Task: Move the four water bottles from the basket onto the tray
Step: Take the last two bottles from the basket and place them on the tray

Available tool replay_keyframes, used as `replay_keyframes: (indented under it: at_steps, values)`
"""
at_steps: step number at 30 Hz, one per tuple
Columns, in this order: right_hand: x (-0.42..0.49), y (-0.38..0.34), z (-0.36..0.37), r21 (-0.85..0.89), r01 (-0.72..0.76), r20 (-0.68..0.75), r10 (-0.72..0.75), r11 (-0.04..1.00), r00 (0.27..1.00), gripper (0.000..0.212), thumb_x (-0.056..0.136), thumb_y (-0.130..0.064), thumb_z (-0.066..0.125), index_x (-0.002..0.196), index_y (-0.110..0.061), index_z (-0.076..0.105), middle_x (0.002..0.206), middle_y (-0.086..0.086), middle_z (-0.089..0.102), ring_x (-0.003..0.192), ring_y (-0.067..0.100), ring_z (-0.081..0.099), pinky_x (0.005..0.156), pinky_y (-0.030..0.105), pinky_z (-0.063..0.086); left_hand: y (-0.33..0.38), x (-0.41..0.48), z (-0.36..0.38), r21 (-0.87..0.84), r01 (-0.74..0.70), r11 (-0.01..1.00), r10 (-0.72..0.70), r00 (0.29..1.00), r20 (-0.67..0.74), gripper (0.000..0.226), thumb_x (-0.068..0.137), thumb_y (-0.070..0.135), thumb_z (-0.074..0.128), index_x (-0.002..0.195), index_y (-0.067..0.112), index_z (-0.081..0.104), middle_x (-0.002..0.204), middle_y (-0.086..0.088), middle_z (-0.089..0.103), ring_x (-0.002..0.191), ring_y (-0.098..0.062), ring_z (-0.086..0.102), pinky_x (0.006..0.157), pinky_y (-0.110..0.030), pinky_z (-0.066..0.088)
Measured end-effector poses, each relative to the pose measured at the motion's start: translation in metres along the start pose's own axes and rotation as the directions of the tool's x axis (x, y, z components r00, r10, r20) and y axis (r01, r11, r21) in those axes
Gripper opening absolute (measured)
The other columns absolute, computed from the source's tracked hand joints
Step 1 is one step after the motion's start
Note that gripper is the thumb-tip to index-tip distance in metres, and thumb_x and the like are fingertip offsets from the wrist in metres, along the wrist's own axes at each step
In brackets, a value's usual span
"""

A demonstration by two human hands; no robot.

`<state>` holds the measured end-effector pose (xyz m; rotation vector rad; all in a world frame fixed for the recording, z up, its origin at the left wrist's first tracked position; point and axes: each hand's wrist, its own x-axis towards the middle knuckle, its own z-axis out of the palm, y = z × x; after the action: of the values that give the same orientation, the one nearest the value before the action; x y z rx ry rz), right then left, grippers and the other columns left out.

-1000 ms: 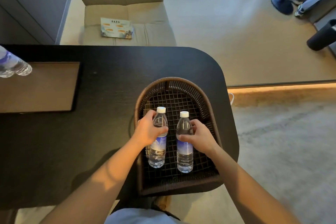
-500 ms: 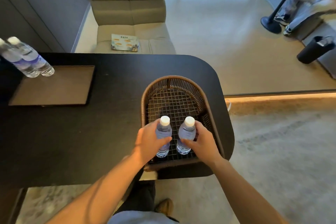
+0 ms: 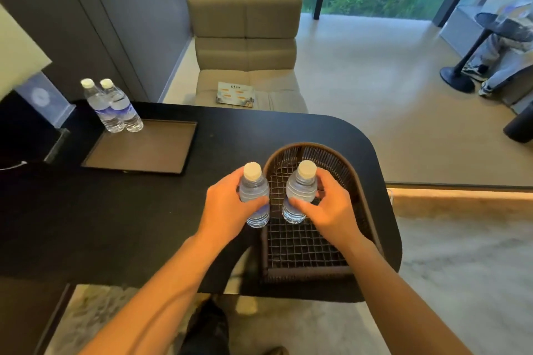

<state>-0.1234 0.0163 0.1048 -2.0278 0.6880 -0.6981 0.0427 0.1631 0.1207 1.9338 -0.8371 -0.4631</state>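
Second pair in transit—left hand [image 3: 227, 204] and right hand [image 3: 326, 210] each clasp a water bottle [image 3: 253, 196] above the basket [image 3: 366, 199]; next, carry both leftward of the basket to the tray [image 3: 144, 150], beside the two bottles [image 3: 115, 106] already standing there.

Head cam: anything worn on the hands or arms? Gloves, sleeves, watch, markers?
Nothing visible. The left hand and right hand are bare: no gloves, rings or markers. Both forearms are bare as far as the frame shows, with no sleeve, watch, band or cable. The upper arms are out of view.
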Motion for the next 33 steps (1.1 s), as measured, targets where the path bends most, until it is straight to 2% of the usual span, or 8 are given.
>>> replay_keyframes:
  at_steps: [6,10,13,15,18,22,27,33]
  values:
    - [0.043,-0.024,0.063,0.006,0.004,0.090,-0.005,1.000,0.996,0.057,0.086,-0.021,0.085,0.130,-0.031,0.051,0.117,-0.025,0.061,0.109,-0.017,0.060,0.094,0.004,0.047,-0.033,0.023,-0.067,0.051,0.065,0.997,-0.061,0.995,-0.072,0.058,0.073,0.024,0.091,0.124,0.030,0.063,0.115,0.007,0.072,0.106,-0.014,0.070,0.095,-0.044,0.058]
    - [0.073,-0.033,0.128,-0.028,-0.015,0.157,0.019,0.999,0.987,0.059,0.084,-0.022,0.086,0.131,-0.030,0.051,0.120,-0.014,0.063,0.106,-0.004,0.064,0.092,0.006,0.051,-0.072,0.043,-0.112,0.035,0.141,0.989,-0.138,0.987,-0.088,0.057,0.076,0.023,0.089,0.120,0.041,0.058,0.113,0.012,0.069,0.108,-0.012,0.067,0.096,-0.039,0.056]
    - [0.100,-0.046,0.184,-0.051,-0.089,0.230,0.098,0.995,0.968,0.063,0.082,-0.019,0.088,0.134,-0.027,0.054,0.120,-0.014,0.063,0.110,0.004,0.063,0.094,0.018,0.050,-0.109,0.065,-0.151,0.063,0.156,0.986,-0.148,0.983,-0.111,0.056,0.076,0.023,0.089,0.125,0.033,0.062,0.113,0.011,0.070,0.106,-0.012,0.068,0.093,-0.034,0.057]
    - [0.117,-0.053,0.222,-0.045,-0.156,0.251,0.162,0.987,0.954,0.062,0.080,-0.018,0.089,0.128,-0.035,0.053,0.114,-0.019,0.065,0.105,0.002,0.065,0.093,0.023,0.051,-0.134,0.081,-0.179,0.067,0.205,0.977,-0.196,0.974,-0.114,0.057,0.075,0.023,0.089,0.126,0.028,0.063,0.112,0.010,0.070,0.106,-0.011,0.068,0.092,-0.034,0.057]
    - [0.140,-0.060,0.273,-0.064,-0.211,0.259,0.221,0.975,0.940,0.061,0.078,-0.017,0.090,0.121,-0.038,0.052,0.105,-0.022,0.064,0.099,-0.004,0.064,0.090,0.024,0.053,-0.167,0.106,-0.218,0.095,0.228,0.969,-0.217,0.970,-0.113,0.056,0.074,0.021,0.090,0.124,0.028,0.065,0.110,0.010,0.070,0.104,-0.010,0.068,0.092,-0.035,0.057]
    - [0.190,-0.078,0.353,-0.074,-0.247,0.278,0.258,0.966,0.925,0.060,0.077,-0.017,0.091,0.120,-0.035,0.054,0.111,-0.013,0.068,0.104,0.006,0.068,0.095,0.035,0.059,-0.219,0.156,-0.282,0.148,0.259,0.955,-0.242,0.963,-0.120,0.066,0.074,0.023,0.090,0.132,0.025,0.060,0.123,0.004,0.069,0.115,-0.014,0.065,0.099,-0.041,0.055]
    - [0.245,-0.098,0.438,-0.095,-0.237,0.247,0.254,0.967,0.935,0.063,0.076,-0.024,0.091,0.128,-0.027,0.055,0.120,-0.008,0.068,0.110,0.010,0.066,0.094,0.030,0.056,-0.266,0.219,-0.341,0.200,0.277,0.940,-0.248,0.955,-0.160,0.068,0.074,0.025,0.090,0.134,0.024,0.058,0.130,0.000,0.066,0.122,-0.019,0.062,0.102,-0.046,0.053]
    - [0.296,-0.108,0.513,-0.107,-0.269,0.223,0.287,0.957,0.932,0.064,0.078,-0.019,0.090,0.130,-0.021,0.054,0.130,0.002,0.065,0.119,0.016,0.061,0.098,0.033,0.053,-0.304,0.281,-0.372,0.186,0.280,0.942,-0.245,0.950,-0.192,0.065,0.076,0.023,0.088,0.134,0.022,0.058,0.132,0.000,0.065,0.127,-0.020,0.059,0.102,-0.044,0.053]
